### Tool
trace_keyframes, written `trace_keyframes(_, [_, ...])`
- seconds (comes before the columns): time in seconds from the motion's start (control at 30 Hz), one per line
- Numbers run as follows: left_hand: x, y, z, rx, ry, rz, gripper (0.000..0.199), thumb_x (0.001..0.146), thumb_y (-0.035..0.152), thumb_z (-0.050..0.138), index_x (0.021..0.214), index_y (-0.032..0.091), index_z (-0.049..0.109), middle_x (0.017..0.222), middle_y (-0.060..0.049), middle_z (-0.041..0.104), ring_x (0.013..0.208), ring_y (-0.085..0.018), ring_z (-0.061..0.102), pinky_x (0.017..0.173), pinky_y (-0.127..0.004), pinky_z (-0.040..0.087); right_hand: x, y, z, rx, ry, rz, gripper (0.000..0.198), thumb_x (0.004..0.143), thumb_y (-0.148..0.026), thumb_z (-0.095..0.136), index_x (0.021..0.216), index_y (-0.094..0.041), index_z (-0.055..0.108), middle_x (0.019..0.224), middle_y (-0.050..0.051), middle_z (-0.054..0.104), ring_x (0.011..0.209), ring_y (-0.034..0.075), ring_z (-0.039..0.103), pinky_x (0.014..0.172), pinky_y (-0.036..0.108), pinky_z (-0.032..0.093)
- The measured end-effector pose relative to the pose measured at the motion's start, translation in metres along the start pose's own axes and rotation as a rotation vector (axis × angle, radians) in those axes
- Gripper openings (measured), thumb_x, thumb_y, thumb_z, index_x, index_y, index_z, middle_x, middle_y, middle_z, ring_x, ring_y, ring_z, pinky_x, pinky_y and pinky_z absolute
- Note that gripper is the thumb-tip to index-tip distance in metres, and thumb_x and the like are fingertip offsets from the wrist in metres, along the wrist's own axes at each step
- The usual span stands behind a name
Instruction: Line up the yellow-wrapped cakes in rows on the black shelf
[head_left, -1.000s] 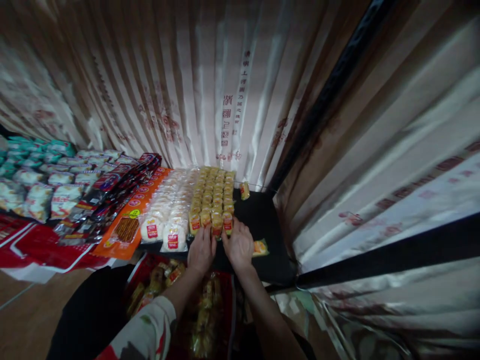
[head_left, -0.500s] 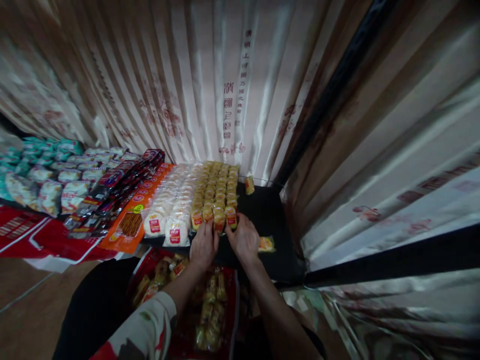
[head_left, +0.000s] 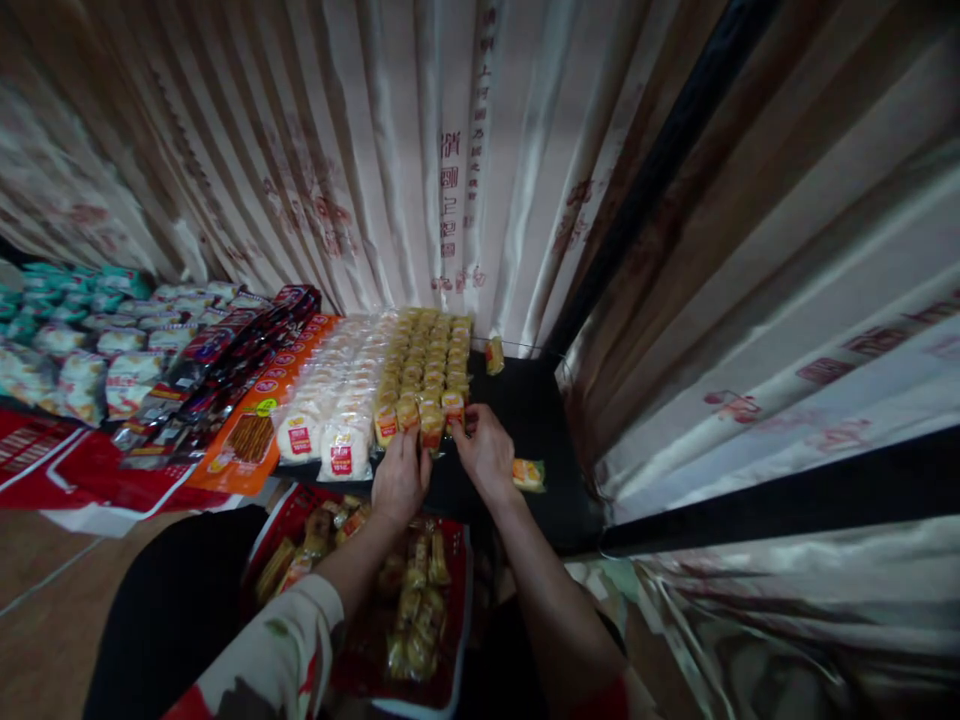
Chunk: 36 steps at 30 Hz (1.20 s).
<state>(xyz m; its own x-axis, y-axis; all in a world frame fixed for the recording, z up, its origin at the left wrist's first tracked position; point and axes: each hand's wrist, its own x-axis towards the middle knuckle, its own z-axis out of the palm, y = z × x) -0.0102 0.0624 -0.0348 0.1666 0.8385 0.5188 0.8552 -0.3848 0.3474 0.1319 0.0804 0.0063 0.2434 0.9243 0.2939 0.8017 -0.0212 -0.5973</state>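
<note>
Yellow packets are standing in four close columns on a black table, each front one showing a red label whose print is too small to read. The left hand is touching the front ends from the near side, its fingertips meeting the second and third columns. The right hand is bringing thumb and forefinger to the front of the rightmost column. Whether either hand is pinching a packet or merely pressing on it, I cannot tell.

Just right of the right wrist, a loose orange-and-yellow packet is lying flat; another loose yellow packet is resting at the table's far edge.

Left of the columns, two rows of white packets are showing red labels on their front faces, with pale characters I cannot make out. Next, an orange packet is displaying pictured brown sticks and a yellow-green round mark, then come dark glossy packets, white bags and teal packets.

Below the hands, an open red bag is holding more yellow-wrapped pieces. At the far left, a red sheet with white markings is hanging over the edge.

Behind, a pleated curtain is carrying vertical dark characters, 上 and 乃 being readable, beside larger red seal-like ones.
</note>
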Motion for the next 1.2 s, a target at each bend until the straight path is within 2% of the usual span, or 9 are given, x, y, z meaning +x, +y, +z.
trace_keyframes(0.17, [0.000, 0.001, -0.001, -0.012, 0.005, 0.002, 0.032, 0.089, 0.018, 0.044, 0.121, 0.013, 0.043, 0.101, -0.012, 0.059, 0.097, -0.023, 0.058, 0.086, -0.036, 0.051, -0.003, 0.001, -0.001, -0.079, 0.001, 0.048, 0.024, 0.086, -0.035, 0.051, 0.100, -0.017, 0.058, 0.092, 0.006, 0.065, 0.082, 0.019, 0.062, 0.070, 0.027, 0.044])
trace_keyframes(0.3, [0.000, 0.001, 0.001, -0.020, 0.049, 0.007, 0.033, 0.089, 0.017, 0.042, 0.122, 0.014, 0.043, 0.102, -0.012, 0.060, 0.097, -0.023, 0.059, 0.086, -0.035, 0.052, -0.001, 0.001, -0.001, -0.136, 0.015, 0.027, 0.040, 0.086, -0.032, 0.053, 0.120, -0.011, 0.052, 0.113, 0.014, 0.061, 0.102, 0.024, 0.059, 0.084, 0.031, 0.045])
trace_keyframes(0.37, [0.000, 0.001, 0.002, -0.023, 0.064, 0.022, 0.033, 0.089, 0.017, 0.042, 0.122, 0.013, 0.043, 0.101, -0.012, 0.060, 0.096, -0.022, 0.060, 0.085, -0.035, 0.052, 0.002, 0.001, -0.002, -0.135, -0.031, 0.009, 0.044, 0.087, -0.029, 0.051, 0.126, -0.008, 0.049, 0.114, 0.015, 0.062, 0.102, 0.024, 0.059, 0.087, 0.031, 0.045])
trace_keyframes(0.5, [0.000, 0.001, 0.004, -0.021, 0.069, 0.031, 0.032, 0.089, 0.017, 0.041, 0.121, 0.014, 0.044, 0.099, -0.011, 0.060, 0.095, -0.022, 0.060, 0.085, -0.035, 0.052, 0.007, 0.001, -0.003, -0.109, -0.119, -0.032, 0.037, 0.091, -0.025, 0.044, 0.123, -0.009, 0.053, 0.106, 0.013, 0.065, 0.094, 0.022, 0.062, 0.084, 0.031, 0.046])
trace_keyframes(0.67, [0.000, 0.003, 0.003, -0.014, 0.062, 0.032, 0.032, 0.089, 0.017, 0.041, 0.121, 0.013, 0.044, 0.098, -0.011, 0.060, 0.095, -0.023, 0.060, 0.084, -0.036, 0.052, 0.008, 0.003, 0.000, -0.038, -0.141, -0.087, 0.034, 0.090, -0.017, 0.041, 0.121, -0.013, 0.055, 0.106, 0.012, 0.065, 0.099, 0.020, 0.061, 0.087, 0.028, 0.045])
trace_keyframes(0.83, [0.000, 0.002, 0.001, -0.066, 0.049, 0.031, 0.038, 0.089, 0.017, 0.043, 0.126, 0.013, 0.040, 0.110, -0.014, 0.060, 0.106, -0.024, 0.058, 0.091, -0.037, 0.050, 0.008, 0.000, 0.001, -0.064, -0.139, -0.081, 0.036, 0.088, -0.011, 0.038, 0.121, -0.012, 0.053, 0.107, 0.014, 0.063, 0.100, 0.022, 0.059, 0.088, 0.030, 0.045])
trace_keyframes(1.0, [-0.001, 0.001, 0.001, -0.107, 0.071, 0.003, 0.040, 0.090, 0.018, 0.043, 0.129, 0.012, 0.038, 0.118, -0.015, 0.058, 0.112, -0.022, 0.057, 0.093, -0.035, 0.049, 0.008, -0.007, -0.001, -0.136, -0.133, -0.052, 0.037, 0.088, -0.013, 0.039, 0.123, -0.010, 0.051, 0.110, 0.015, 0.061, 0.101, 0.024, 0.057, 0.088, 0.031, 0.043])
trace_keyframes(1.2, [-0.001, 0.002, -0.002, -0.160, 0.057, -0.050, 0.040, 0.089, 0.021, 0.046, 0.127, 0.012, 0.039, 0.113, -0.014, 0.060, 0.103, -0.021, 0.060, 0.088, -0.034, 0.051, 0.008, -0.007, -0.001, -0.234, -0.099, -0.042, 0.035, 0.088, -0.021, 0.043, 0.119, -0.013, 0.055, 0.106, 0.015, 0.060, 0.099, 0.027, 0.056, 0.084, 0.033, 0.044])
